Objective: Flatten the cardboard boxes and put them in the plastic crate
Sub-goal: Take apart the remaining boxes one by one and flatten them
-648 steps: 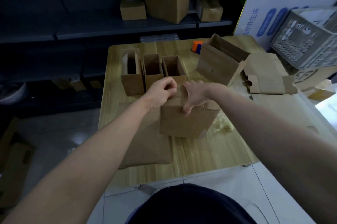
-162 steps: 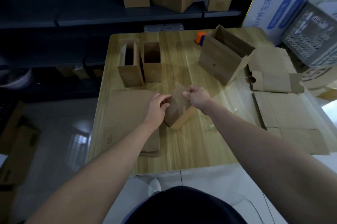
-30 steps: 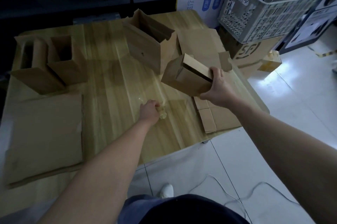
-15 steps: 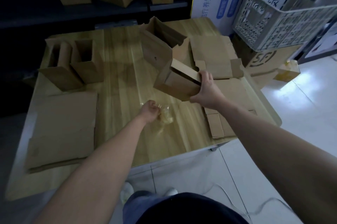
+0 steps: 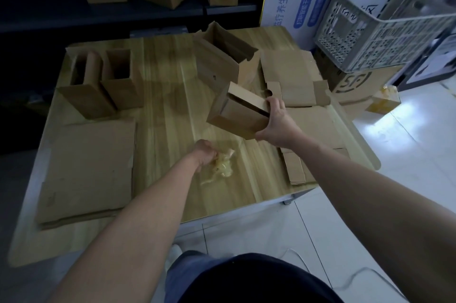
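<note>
While the right hand [image 5: 276, 125] gripped a half-collapsed box [image 5: 238, 115] lifted off the counter [image 5: 167, 95], the left hand [image 5: 204, 154] closed on crumpled tape [image 5: 223, 167]; crate [image 5: 385, 26] at two o'clock awaited.

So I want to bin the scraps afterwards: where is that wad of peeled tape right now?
In the head view, the wad of tape lies on the wooden table near its front edge, right at the left hand, below the box held in the right hand.

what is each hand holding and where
Right hand grips the small cardboard box by its right end, lifted above the table. Left hand clutches crumpled tape.
</note>
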Demonstrator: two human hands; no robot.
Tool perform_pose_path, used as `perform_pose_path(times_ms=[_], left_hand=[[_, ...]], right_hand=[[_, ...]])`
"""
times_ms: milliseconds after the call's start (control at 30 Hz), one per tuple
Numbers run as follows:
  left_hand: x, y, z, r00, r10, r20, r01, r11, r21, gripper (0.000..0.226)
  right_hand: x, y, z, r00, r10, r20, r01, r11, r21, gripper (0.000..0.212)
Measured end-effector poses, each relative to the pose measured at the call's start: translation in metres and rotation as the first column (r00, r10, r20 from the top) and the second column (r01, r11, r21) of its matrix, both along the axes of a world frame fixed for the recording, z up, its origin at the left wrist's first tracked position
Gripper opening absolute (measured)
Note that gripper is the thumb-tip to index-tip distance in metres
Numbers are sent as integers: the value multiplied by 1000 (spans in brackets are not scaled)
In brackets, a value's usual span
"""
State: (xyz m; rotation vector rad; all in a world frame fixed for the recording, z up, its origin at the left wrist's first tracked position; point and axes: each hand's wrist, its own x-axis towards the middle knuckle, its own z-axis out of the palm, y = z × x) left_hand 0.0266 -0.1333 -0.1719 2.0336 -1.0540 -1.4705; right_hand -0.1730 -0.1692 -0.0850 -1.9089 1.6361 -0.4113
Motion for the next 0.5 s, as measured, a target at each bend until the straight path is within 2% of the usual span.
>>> perform_pose_path(times_ms=[133, 200, 300, 367, 433, 500], left_hand=[[7, -3, -2, 1000, 10, -15, -11, 999, -54, 61], [10, -5, 2, 1000, 11, -20, -12, 996, -89, 61], [16, -7, 8, 989, 55, -136, -69, 993, -98, 49], [20, -10, 16, 969, 155, -191, -178, 978, -111, 40], [27, -14, 28, 930, 291, -226, -330, 930, -163, 30], [35, -19, 45, 882, 359, -305, -435, 869, -236, 12]], right_hand=[[3, 2, 2, 1000, -14, -4, 14, 1000, 8, 103], [5, 3, 4, 1000, -19, -14, 19, 1000, 16, 104], [9, 3, 8, 999, -29, -36, 30, 999, 13, 102], [13, 1, 11, 997, -33, -64, 33, 999, -5, 101], [19, -1, 14, 995, -27, -94, 25, 1000, -18, 98], [28, -4, 17, 993, -7, -122, 4, 1000, -31, 95]])
